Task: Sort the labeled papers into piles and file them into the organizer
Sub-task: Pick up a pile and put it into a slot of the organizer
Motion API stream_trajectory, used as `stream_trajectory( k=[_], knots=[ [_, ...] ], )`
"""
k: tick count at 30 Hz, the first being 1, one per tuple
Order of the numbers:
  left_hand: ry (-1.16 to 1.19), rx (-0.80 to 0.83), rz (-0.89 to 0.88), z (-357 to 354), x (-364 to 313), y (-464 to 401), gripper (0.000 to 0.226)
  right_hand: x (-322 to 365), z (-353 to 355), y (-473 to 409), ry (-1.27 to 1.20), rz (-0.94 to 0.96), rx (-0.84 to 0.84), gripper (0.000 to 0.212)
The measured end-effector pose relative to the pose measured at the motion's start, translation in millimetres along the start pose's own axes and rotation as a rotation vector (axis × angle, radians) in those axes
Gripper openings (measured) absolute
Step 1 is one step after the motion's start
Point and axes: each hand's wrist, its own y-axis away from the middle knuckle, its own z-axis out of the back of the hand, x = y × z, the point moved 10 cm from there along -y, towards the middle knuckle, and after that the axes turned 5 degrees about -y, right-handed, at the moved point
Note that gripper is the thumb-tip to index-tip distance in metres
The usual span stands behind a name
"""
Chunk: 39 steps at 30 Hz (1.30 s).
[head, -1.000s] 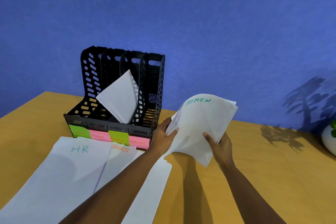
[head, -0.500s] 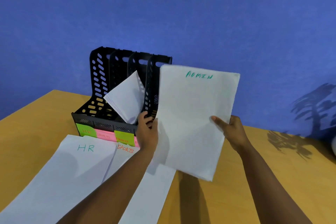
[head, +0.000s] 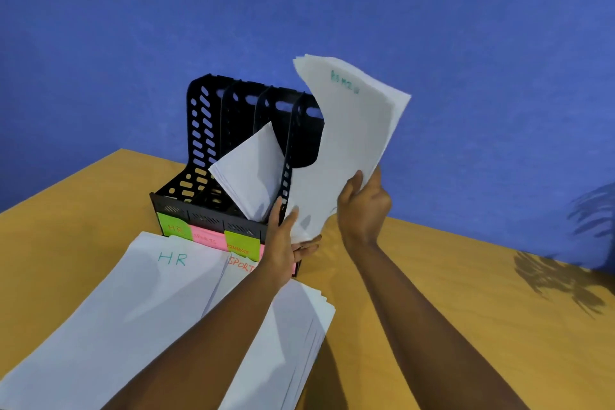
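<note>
The white paper stack headed in green ink point(head: 349, 143) stood tilted just right of the black four-slot plastic organizer point(head: 239, 156), its lower edge low at the rightmost slot, probably so it could slide in there. The right hand point(head: 364, 206) pinched the stack's right edge, thumb in front, forearm reaching up from the near right. The left hand point(head: 284, 240) cupped the bottom corner, fingers curled under it, apparently to guide it. A folded white bundle point(head: 253, 173) leaned in the third slot. White piles marked HR point(head: 133, 303) and SPORTS point(head: 293, 326) lay on the yellow wooden desk point(head: 466, 293), nearer.
</note>
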Motion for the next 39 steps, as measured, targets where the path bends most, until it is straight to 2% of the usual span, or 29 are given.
stream_trajectory(
  k=[3, 8, 11, 15, 19, 23, 26, 28, 30, 32, 34, 36, 39],
  knots=[
    [-0.168, -0.072, 0.015, 15.1, 3.2, -6.8, 0.036, 5.3, -20.1, 10.0, 0.001, 0.052, 0.059, 0.039],
    [-0.454, -0.119, 0.031, 32.4, 0.8, -22.1, 0.03, -15.8, -53.3, 6.6, 0.007, -0.122, 0.309, 0.049],
    [-0.585, -0.133, 0.043, 39.4, -6.0, -30.6, 0.032, -17.7, -72.8, 0.0, 0.097, -0.137, 0.511, 0.04],
    [-0.739, -0.216, -0.056, 42.8, -22.5, -31.4, 0.035, -19.7, -74.4, -4.9, 0.192, -0.144, 0.467, 0.058],
    [-0.991, -0.407, -0.216, 48.2, -34.9, -14.5, 0.038, -5.2, -86.1, 7.2, 0.29, -0.02, 0.481, 0.068],
    [-1.092, -0.355, -0.235, 45.6, -26.5, -19.1, 0.037, 6.6, -96.1, 17.8, 0.351, 0.15, 0.352, 0.076],
    [-1.202, -0.278, -0.192, 42.0, -19.8, -24.7, 0.041, -15.9, -117.5, 35.0, 0.336, 0.069, 0.559, 0.075],
    [-1.242, -0.266, -0.186, 40.5, -20.5, -24.5, 0.041, -39.3, -125.4, 45.8, 0.226, -0.102, 0.686, 0.07],
    [-1.246, -0.278, -0.198, 42.0, -22.5, -23.0, 0.04, -62.9, -132.0, 54.8, 0.141, -0.285, 0.753, 0.066],
    [-1.231, -0.288, -0.205, 44.5, -22.5, -22.1, 0.039, -75.7, -133.2, 58.9, 0.142, -0.371, 0.776, 0.064],
    [-1.252, -0.283, -0.201, 43.4, -20.6, -21.8, 0.038, -73.7, -130.7, 57.1, 0.227, -0.31, 0.802, 0.065],
    [-1.289, -0.267, -0.192, 40.0, -19.6, -22.0, 0.039, -59.7, -124.4, 52.1, 0.383, -0.142, 0.778, 0.069],
    [-1.348, -0.248, -0.168, 35.9, -18.4, -22.0, 0.042, -22.1, -106.9, 36.7, 0.454, 0.154, 0.472, 0.08]
  ],
)
